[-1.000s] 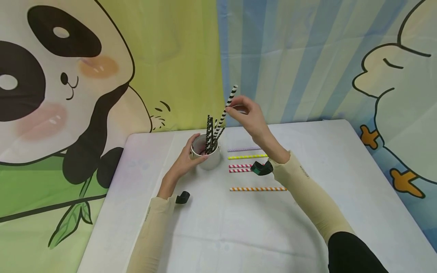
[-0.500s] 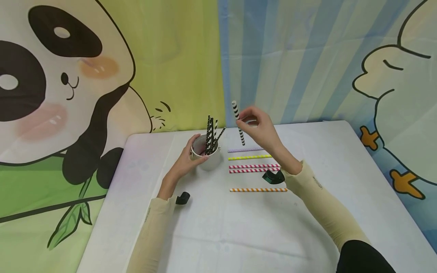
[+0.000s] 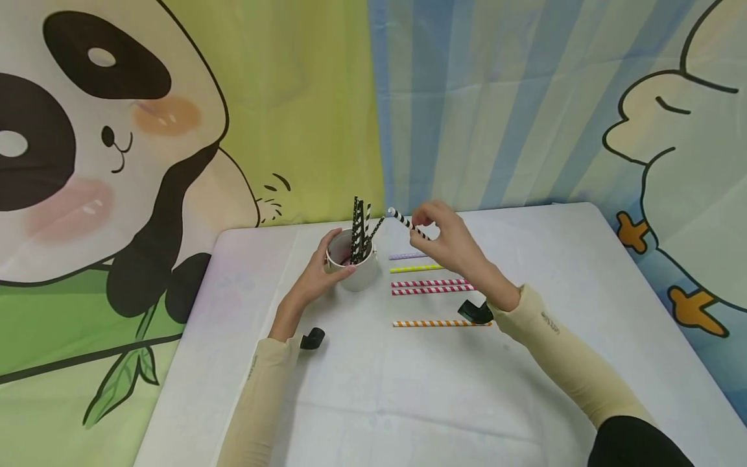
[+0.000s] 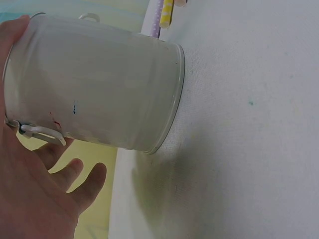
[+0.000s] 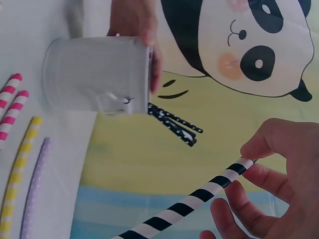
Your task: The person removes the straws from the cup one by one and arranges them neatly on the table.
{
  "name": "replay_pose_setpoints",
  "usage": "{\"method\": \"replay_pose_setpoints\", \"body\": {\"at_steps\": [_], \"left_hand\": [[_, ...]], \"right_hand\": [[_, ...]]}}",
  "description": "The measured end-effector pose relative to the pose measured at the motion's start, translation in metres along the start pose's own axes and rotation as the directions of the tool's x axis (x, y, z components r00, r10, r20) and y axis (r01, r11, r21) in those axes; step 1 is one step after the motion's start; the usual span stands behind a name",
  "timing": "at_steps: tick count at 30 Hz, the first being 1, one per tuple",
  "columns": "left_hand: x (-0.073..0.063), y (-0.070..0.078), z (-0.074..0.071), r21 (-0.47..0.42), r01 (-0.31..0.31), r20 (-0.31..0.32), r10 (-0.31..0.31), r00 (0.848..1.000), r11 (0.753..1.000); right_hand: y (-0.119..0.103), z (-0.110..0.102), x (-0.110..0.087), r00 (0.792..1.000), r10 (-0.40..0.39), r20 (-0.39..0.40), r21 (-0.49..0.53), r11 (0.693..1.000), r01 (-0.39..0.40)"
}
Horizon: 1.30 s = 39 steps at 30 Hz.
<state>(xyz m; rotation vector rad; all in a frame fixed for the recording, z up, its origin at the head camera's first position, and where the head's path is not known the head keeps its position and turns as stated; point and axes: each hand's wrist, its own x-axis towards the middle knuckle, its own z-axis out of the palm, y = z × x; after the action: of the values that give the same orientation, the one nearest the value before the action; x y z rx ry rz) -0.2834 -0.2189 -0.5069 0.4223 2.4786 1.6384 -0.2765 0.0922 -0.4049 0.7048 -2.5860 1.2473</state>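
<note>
Several straws [image 3: 355, 228] half-hidden by pail [image 3: 365, 276] in grip of left hand [image 3: 315, 277], striped straw [image 5: 179, 209] in pinch of right hand [image 3: 452, 241]

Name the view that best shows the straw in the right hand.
Right wrist: the striped straw appears largest, its bands clear, though cut off by the frame edge. The head view shows it small; the left wrist view doesn't show it.

No text can be read. Small dark print [image 3: 550, 322] stands on the right sleeve [image 3: 574, 363], and a fainter line of lettering [image 3: 252, 366] on the left sleeve [image 3: 259, 399]; both are too small and blurred to make out.
</note>
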Motion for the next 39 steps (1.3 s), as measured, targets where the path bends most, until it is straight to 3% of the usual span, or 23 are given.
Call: {"method": "replay_pose_setpoints", "body": {"at_steps": [2, 7, 15, 22, 25, 32, 39], "left_hand": [[0.003, -0.01, 0.001, 0.007, -0.009, -0.011, 0.009, 1.0, 1.0], [0.004, -0.011, 0.002, 0.02, -0.02, -0.024, 0.02, 1.0, 1.0], [0.003, -0.013, 0.002, 0.015, -0.017, -0.029, 0.017, 0.999, 1.0], [0.004, -0.013, 0.003, -0.004, -0.002, -0.023, 0.002, 1.0, 1.0], [0.003, -0.008, 0.002, -0.019, 0.013, -0.015, -0.013, 1.0, 1.0], [-0.006, 0.022, -0.001, -0.012, 0.021, 0.012, -0.021, 1.0, 1.0], [-0.008, 0.026, -0.002, -0.002, 0.025, 0.015, -0.025, 1.0, 1.0]], "right_hand": [[0.002, 0.001, -0.003, 1.0, 0.009, 0.022, -0.019, 1.0, -0.009], [0.007, 0.003, -0.012, 0.996, 0.025, 0.088, -0.085, 0.996, -0.018], [0.01, 0.008, -0.022, 0.99, -0.019, 0.137, -0.263, 0.963, 0.055], [0.012, 0.015, -0.029, 0.981, 0.046, 0.188, -0.336, 0.942, 0.02], [0.013, 0.018, -0.034, 0.977, 0.044, 0.207, -0.353, 0.935, 0.033], [0.014, 0.022, -0.045, 0.967, 0.068, 0.247, -0.378, 0.925, 0.032], [0.014, 0.023, -0.057, 0.963, 0.058, 0.264, -0.385, 0.922, 0.05]]}}
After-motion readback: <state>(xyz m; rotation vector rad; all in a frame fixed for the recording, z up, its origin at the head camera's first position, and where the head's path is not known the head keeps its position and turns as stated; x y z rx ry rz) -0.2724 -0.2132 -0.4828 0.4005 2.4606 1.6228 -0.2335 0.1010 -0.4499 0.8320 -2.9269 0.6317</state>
